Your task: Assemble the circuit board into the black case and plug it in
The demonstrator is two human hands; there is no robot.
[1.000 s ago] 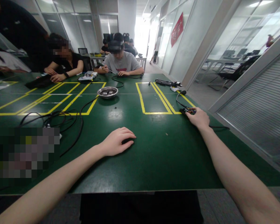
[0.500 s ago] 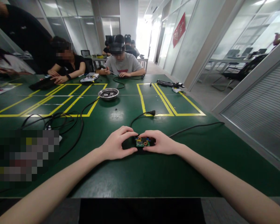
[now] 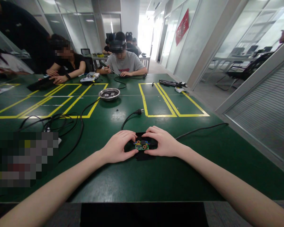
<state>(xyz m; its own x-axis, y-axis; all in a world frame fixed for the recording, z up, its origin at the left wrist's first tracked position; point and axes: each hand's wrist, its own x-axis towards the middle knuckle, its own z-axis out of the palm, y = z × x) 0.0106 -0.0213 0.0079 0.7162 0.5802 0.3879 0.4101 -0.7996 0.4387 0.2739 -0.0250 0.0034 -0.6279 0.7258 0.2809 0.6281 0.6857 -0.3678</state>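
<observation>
A small green circuit board (image 3: 141, 147) with copper-wound coils lies between my two hands, low over the table. Under and around it shows a black casing piece (image 3: 144, 156), partly hidden by my fingers. My left hand (image 3: 119, 146) grips the board's left end between thumb and fingertips. At the other end, my right hand (image 3: 164, 142) is closed round the board in the same way, palm turned inward. A black cable with a plug (image 3: 139, 111) reaches out beyond my left hand. Another black cable (image 3: 201, 130) runs off to the right from behind my right hand.
A metal bowl (image 3: 109, 94) with small metal parts stands farther back. Tangled black cables (image 3: 59, 119) lie at left beside a blurred-out item. Yellow tape (image 3: 159, 115) marks the green table (image 3: 142, 183). A person in a grey shirt (image 3: 125, 63) works opposite, holding a tool; others sit left.
The board has shifted slightly left with my hands, and more of the black casing shows around it. The plug has swung left on the table.
</observation>
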